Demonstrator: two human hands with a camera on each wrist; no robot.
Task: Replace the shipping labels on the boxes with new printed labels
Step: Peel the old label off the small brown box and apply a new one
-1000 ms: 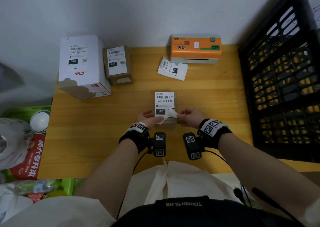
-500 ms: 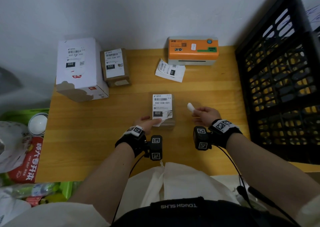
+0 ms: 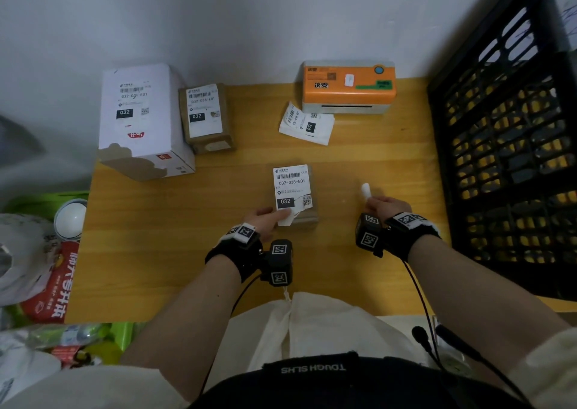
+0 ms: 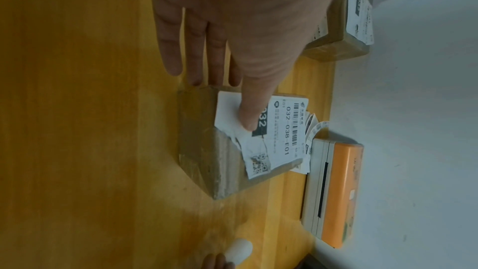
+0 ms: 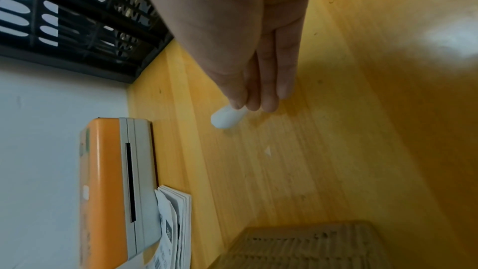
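A small brown box [image 3: 309, 213] lies mid-table, its white shipping label [image 3: 290, 185] torn away at the near right corner. My left hand [image 3: 274, 216] steadies it: the thumb presses on the label [image 4: 279, 130] and the straight fingers [image 4: 199, 64] rest against the box's [image 4: 207, 150] near side. To the right of the box, my right hand [image 3: 371, 201] hovers over the bare table and pinches a rolled white scrap of label [image 3: 365, 189] between thumb and fingertips. The right wrist view shows this hand [image 5: 248, 105] and the scrap [image 5: 225, 118] close up.
An orange label printer [image 3: 348, 87] sits against the back wall with a stack of printed labels [image 3: 307, 124] before it. A labelled white box [image 3: 137, 118] and a labelled brown box [image 3: 206, 118] stand back left. A black crate [image 3: 505, 158] borders the wooden table [image 3: 187, 252] on the right.
My right hand left the box's near corner and moved right, carrying a torn-off scrap of label. The left hand has stayed on the box.
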